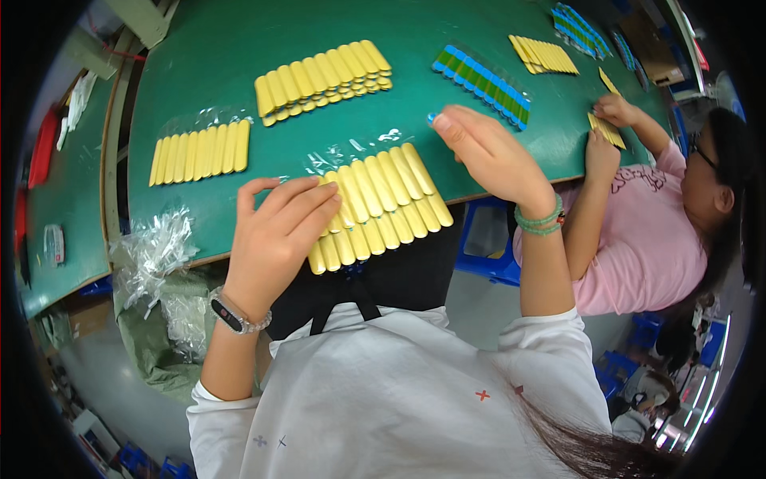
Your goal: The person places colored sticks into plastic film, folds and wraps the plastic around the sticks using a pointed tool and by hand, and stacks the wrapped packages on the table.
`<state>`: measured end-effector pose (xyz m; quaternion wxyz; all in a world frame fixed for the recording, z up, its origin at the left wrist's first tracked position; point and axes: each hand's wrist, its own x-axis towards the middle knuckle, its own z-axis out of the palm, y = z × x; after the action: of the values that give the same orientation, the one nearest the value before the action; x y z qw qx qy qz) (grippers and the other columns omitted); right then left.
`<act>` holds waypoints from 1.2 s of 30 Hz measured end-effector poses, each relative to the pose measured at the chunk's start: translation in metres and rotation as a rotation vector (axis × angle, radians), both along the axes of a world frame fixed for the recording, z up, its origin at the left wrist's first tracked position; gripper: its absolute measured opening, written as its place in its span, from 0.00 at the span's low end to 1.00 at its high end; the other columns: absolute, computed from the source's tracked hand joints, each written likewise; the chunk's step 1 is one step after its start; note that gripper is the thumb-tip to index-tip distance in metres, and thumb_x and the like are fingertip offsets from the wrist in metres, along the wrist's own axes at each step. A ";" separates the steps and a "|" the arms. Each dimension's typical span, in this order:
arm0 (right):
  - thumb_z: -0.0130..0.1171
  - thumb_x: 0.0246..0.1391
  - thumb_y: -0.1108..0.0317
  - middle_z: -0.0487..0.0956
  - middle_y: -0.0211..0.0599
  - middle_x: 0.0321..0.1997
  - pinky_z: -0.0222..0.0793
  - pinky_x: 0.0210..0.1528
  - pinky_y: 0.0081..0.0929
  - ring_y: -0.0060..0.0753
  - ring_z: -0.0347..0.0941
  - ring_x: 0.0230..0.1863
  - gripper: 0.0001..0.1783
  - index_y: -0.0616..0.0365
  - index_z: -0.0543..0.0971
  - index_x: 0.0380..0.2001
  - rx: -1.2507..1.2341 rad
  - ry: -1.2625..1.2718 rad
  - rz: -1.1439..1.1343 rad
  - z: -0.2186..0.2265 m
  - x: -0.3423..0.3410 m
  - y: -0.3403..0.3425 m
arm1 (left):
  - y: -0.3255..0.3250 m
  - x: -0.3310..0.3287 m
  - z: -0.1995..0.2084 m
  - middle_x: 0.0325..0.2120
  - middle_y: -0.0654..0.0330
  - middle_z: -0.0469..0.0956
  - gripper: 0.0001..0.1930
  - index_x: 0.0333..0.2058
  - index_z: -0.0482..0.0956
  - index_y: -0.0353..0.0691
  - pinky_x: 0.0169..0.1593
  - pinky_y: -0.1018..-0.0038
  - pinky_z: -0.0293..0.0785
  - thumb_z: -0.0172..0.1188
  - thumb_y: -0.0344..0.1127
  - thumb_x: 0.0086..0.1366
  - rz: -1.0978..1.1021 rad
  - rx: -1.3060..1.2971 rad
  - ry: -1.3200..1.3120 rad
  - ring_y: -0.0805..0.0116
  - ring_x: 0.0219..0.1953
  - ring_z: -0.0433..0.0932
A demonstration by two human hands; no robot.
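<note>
Two overlapping rows of yellow, round-ended strips (383, 199), with clear film along their far side, lie before me at the near table edge. My left hand (279, 231) reaches over their left end, fingers stretched out, fingertips touching the strips. To the right, my right hand (495, 156) is raised above the table edge, thumb and forefinger pinched together. A small blue thing (432, 117) shows at its fingertips; its kind is too small to make out. Beyond that hand lies a row of blue-and-green strips (483, 84) on the table.
More yellow strips lie in a left row (199, 153) and a stacked far row (323, 80) on the green table (207, 72). Crumpled clear film (155, 247) hangs at the left edge over a green sack (152, 343). At right, a co-worker in pink (638, 247) handles yellow strips.
</note>
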<state>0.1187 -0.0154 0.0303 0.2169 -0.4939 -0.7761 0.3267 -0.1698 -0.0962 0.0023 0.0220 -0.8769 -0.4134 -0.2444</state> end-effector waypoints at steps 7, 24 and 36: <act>0.61 0.56 0.75 0.78 0.30 0.31 0.72 0.35 0.20 0.19 0.74 0.34 0.08 0.63 0.79 0.40 -0.217 0.064 0.052 0.000 -0.008 0.018 | -0.001 -0.010 -0.014 0.44 0.68 0.81 0.12 0.40 0.83 0.45 0.50 0.66 0.65 0.59 0.32 0.55 -0.036 0.021 -0.156 0.67 0.48 0.76; 0.65 0.49 0.75 0.71 0.36 0.24 0.64 0.32 0.28 0.35 0.69 0.30 0.04 0.63 0.80 0.28 -0.128 -0.173 0.612 0.018 -0.157 0.040 | -0.005 -0.009 -0.040 0.29 0.74 0.75 0.06 0.30 0.79 0.48 0.48 0.71 0.65 0.62 0.34 0.51 -0.010 0.255 -0.239 0.77 0.38 0.74; 0.66 0.49 0.76 0.70 0.34 0.28 0.61 0.32 0.26 0.28 0.66 0.29 0.04 0.63 0.81 0.29 -0.037 -0.174 0.424 0.007 -0.104 0.033 | -0.002 -0.010 -0.040 0.28 0.69 0.73 0.04 0.25 0.76 0.43 0.39 0.74 0.72 0.61 0.33 0.50 -0.082 0.212 -0.235 0.72 0.35 0.73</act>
<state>0.0147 0.0174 0.0369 0.0664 -0.3501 -0.8721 0.3355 -0.1799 -0.0983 -0.0380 0.0557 -0.8512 -0.3489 -0.3882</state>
